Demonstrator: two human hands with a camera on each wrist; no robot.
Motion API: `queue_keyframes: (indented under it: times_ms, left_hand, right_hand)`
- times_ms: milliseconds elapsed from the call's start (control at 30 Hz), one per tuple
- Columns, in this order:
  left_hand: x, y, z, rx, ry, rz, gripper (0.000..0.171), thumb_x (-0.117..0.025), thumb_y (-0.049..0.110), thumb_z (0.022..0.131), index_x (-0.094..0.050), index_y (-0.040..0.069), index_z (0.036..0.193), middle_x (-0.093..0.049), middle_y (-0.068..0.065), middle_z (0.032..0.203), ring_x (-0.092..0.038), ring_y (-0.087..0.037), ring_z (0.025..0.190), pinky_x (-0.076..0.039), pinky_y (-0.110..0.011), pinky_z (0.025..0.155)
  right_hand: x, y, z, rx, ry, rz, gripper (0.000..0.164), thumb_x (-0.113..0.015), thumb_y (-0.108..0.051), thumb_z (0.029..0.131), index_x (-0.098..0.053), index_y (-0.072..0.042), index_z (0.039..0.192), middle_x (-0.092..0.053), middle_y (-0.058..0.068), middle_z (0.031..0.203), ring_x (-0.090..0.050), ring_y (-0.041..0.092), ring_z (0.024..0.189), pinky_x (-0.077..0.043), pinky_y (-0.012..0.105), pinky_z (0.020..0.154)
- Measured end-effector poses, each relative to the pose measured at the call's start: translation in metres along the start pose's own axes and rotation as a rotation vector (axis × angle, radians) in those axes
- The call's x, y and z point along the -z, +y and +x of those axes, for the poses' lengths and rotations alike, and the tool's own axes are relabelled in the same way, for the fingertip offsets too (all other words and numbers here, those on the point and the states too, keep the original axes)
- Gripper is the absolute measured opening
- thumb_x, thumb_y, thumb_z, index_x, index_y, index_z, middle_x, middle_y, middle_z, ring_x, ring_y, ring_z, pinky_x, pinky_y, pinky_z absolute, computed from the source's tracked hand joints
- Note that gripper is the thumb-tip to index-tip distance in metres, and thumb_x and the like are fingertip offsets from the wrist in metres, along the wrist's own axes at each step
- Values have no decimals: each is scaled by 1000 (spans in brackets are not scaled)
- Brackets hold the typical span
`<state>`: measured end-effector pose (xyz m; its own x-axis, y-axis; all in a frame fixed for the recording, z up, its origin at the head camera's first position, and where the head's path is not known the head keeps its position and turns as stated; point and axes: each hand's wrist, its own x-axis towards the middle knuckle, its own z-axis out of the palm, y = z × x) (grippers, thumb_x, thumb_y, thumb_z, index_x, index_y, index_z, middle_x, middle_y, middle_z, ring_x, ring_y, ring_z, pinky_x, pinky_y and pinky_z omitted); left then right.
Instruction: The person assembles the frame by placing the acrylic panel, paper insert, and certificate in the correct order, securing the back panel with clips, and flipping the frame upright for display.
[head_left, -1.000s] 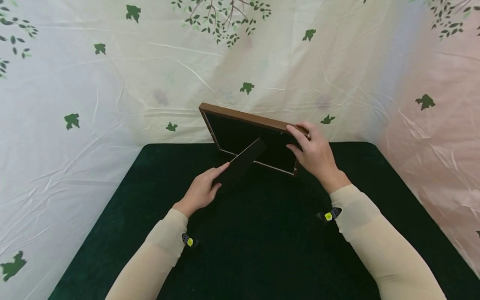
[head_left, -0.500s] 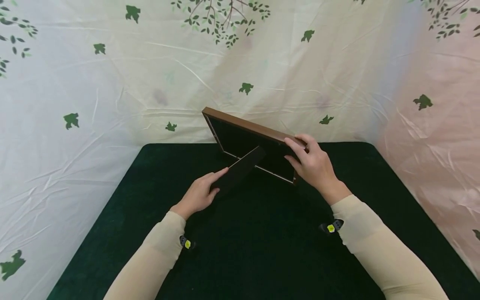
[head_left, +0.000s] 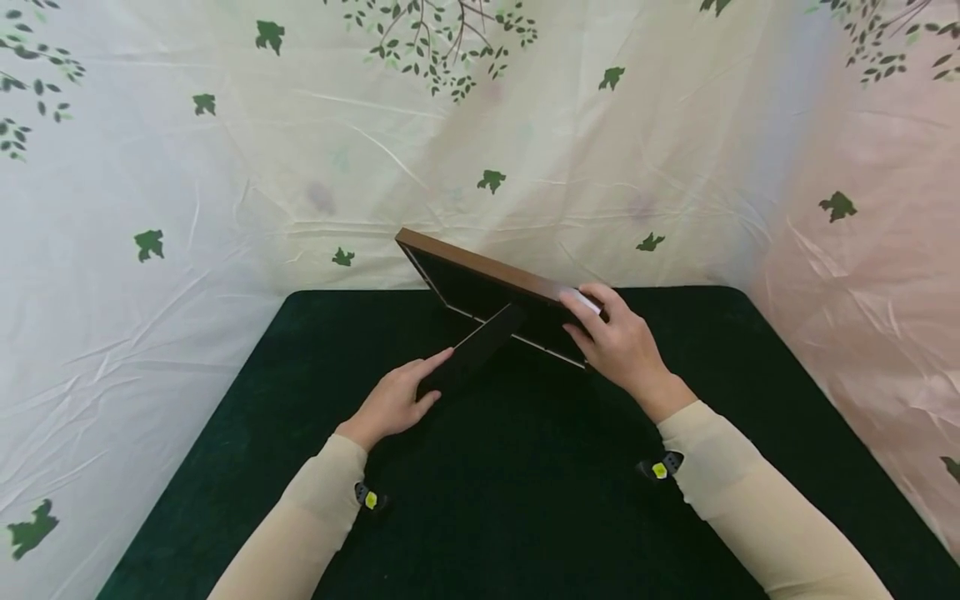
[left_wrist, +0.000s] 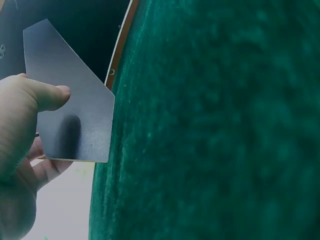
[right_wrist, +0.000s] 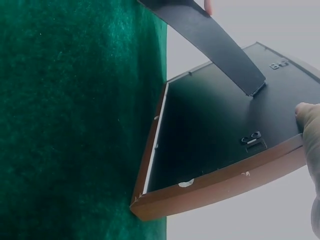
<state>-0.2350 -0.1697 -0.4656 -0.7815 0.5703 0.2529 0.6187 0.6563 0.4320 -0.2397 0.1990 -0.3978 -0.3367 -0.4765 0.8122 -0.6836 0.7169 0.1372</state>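
Note:
A brown picture frame (head_left: 480, 262) stands with its black backing board (right_wrist: 210, 135) towards me, leaning away from upright near the table's far side. From the middle of the back an easel leg (head_left: 480, 346) swings out, its wide end towards me. My left hand (head_left: 393, 400) pinches that wide end; in the left wrist view the thumb (left_wrist: 55, 96) lies across the leg's dark face with fingers behind. My right hand (head_left: 622, 346) grips the frame's upper right corner, thumb on the back and fingers over the top edge. The frame's front is hidden.
Dark green cloth (head_left: 495, 500) covers the table. Behind and beside it hangs a pale sheet (head_left: 322, 150) printed with leaves. Small metal hangers (right_wrist: 251, 141) sit on the frame's back. Each wrist wears a dark strap with a yellow tag (head_left: 660, 471).
The frame's top edge has come lower and tilts more towards me. Both hands have moved slightly down and nearer, keeping their holds on the leg and the corner.

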Motion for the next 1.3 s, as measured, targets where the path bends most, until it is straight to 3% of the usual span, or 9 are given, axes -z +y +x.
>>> queue_keyframes:
  times_ms: [100, 233, 433, 600, 700, 900, 1133, 1300]
  left_hand:
    - [5, 4, 0, 1, 14, 38, 79, -68, 21, 90, -22, 33, 153, -55, -7, 131, -57, -20, 113, -48, -43, 95]
    - [21, 17, 8, -36, 94, 119, 82, -69, 23, 90, -18, 29, 154, -49, -11, 134, -55, -23, 114, -49, -43, 93]
    - [47, 52, 37, -128, 221, 214, 86, -70, 26, 89, -16, 18, 155, -41, -20, 144, -44, -33, 129, -39, -49, 103]
    - [51, 79, 62, -156, 258, 245, 87, -67, 38, 90, -15, 16, 155, -41, -23, 144, -40, -36, 133, -34, -55, 105]
    - [46, 92, 73, -110, 258, 269, 88, -63, 46, 90, -11, 19, 156, -43, -26, 142, -41, -38, 132, -35, -59, 103]
    - [37, 110, 88, 42, 265, 287, 88, -56, 58, 90, -10, 23, 156, -46, -30, 137, -45, -43, 127, -36, -59, 102]
    - [31, 118, 100, 166, 232, 300, 85, -44, 67, 90, -1, 32, 155, -45, -33, 136, -43, -44, 127, -38, -55, 101]
    - [32, 121, 105, 207, 219, 300, 81, -36, 71, 91, -3, 34, 155, -41, -34, 139, -38, -44, 132, -37, -54, 102]
  right_hand:
    - [2, 0, -2, -5, 3, 20, 63, -78, -10, 80, -50, -10, 136, -50, 21, 126, -60, 30, 87, -55, 42, 68]
    - [8, 4, -6, -15, -4, 31, 71, -82, -13, 76, -48, -5, 137, -50, 20, 130, -60, 30, 96, -55, 42, 74]
    - [16, 13, -15, -47, -45, 47, 84, -88, -16, 68, -45, 1, 138, -51, 20, 132, -55, 33, 113, -50, 47, 90]
    - [15, 16, -22, -47, -88, 60, 92, -89, -18, 67, -40, 1, 143, -50, 18, 136, -51, 35, 119, -37, 52, 104]
    - [13, 16, -25, -40, -80, 50, 97, -89, -18, 67, -36, 2, 145, -48, 16, 140, -47, 35, 124, -32, 57, 106]
    - [10, 15, -29, -12, -33, 33, 97, -89, -13, 66, -35, 3, 145, -40, 13, 149, -43, 35, 131, -29, 57, 108]
    - [10, 13, -28, 2, -3, 53, 95, -89, -7, 64, -37, 4, 143, -41, 16, 147, -41, 32, 133, -26, 56, 110]
    - [11, 9, -28, 16, 14, 68, 95, -90, -5, 63, -39, 3, 143, -40, 14, 148, -43, 33, 132, -27, 56, 109]
